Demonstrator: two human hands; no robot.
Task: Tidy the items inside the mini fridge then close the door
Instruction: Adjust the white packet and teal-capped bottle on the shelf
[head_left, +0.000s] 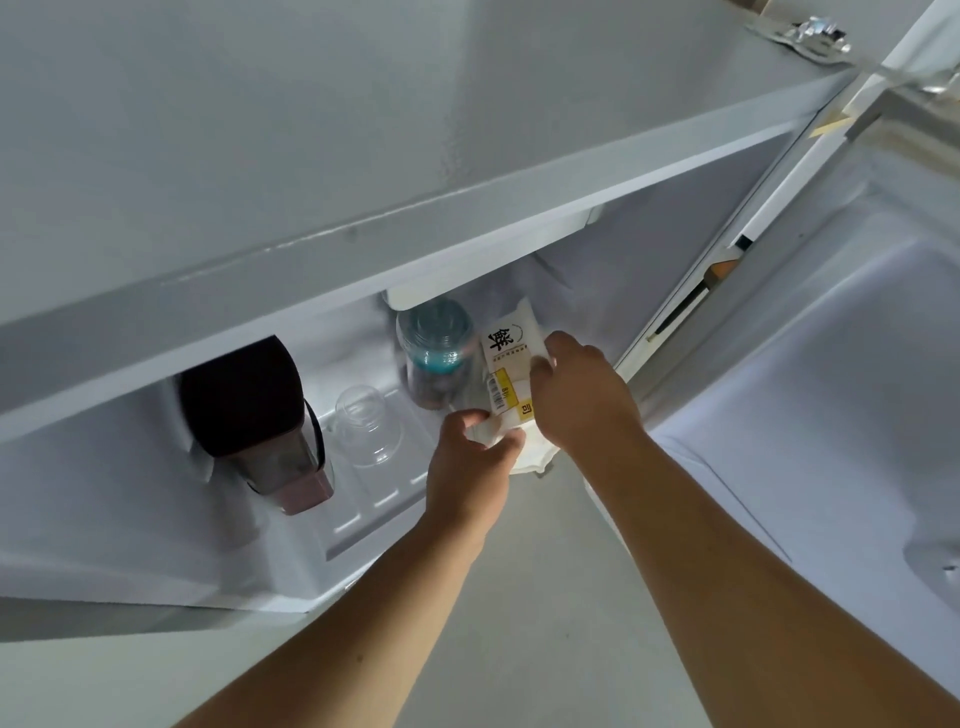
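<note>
I look down into an open white mini fridge (291, 571). A white carton (506, 345) with black characters and a yellow label stands tilted at the right of the fridge floor. My left hand (470, 467) grips its lower end and my right hand (576, 395) holds its right side. Just left of the carton stands a clear bottle (434, 353) with a blue band. A clear glass (366, 426) sits upside down in the middle. At the left leans a jug (254, 415) with a dark lid and pinkish base.
The fridge door (841, 364) hangs open at the right, its white inner liner facing me. The fridge's grey top (363, 130) fills the upper view. A pale floor (519, 623) lies below, between my forearms.
</note>
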